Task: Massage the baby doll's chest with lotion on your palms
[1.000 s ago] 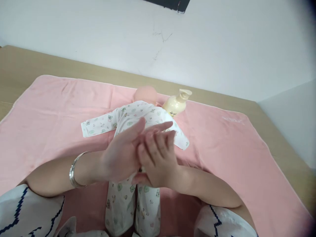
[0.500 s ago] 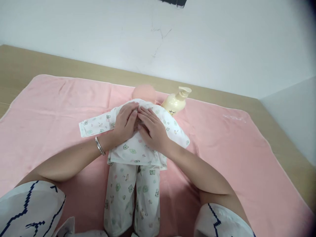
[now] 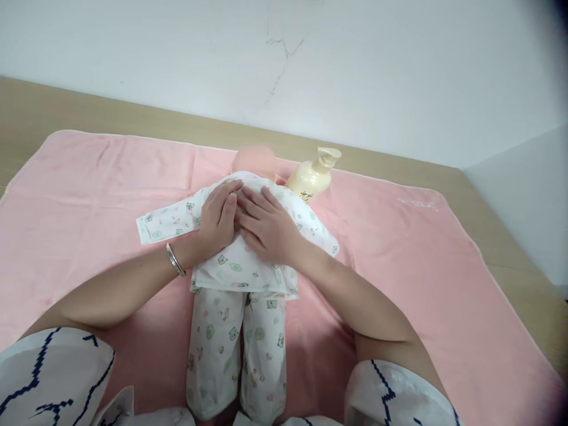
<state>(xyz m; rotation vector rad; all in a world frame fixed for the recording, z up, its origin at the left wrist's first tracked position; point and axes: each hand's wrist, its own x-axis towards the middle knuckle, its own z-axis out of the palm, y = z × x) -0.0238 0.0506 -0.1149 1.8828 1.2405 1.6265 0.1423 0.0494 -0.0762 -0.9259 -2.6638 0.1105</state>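
A doll in white pyjamas lies stretched out, its printed top (image 3: 248, 269) and trousers (image 3: 215, 349) dotted with small green and brown figures. At the far end of the collar shows a smooth peach-coloured round head (image 3: 254, 161). My left hand (image 3: 218, 218), silver bangle on its wrist, rests on the chest with fingers stretched and slightly cupped. Flat beside it lies my right hand (image 3: 268, 228), its fingertips meeting the left hand's fingers and thumb. Neither hand grips anything. What lies under the palms is hidden.
A cream pump bottle (image 3: 310, 177) leans to the right of the doll's head. The pink blanket (image 3: 399, 266) spreads under everything on a wooden surface (image 3: 133, 115). Behind rises a white wall (image 3: 377, 77) with thin cracks.
My right hand has flattened, its fingers spreading a little and sliding left against the left hand. The view has shifted slightly; the doll and bottle stay in place.
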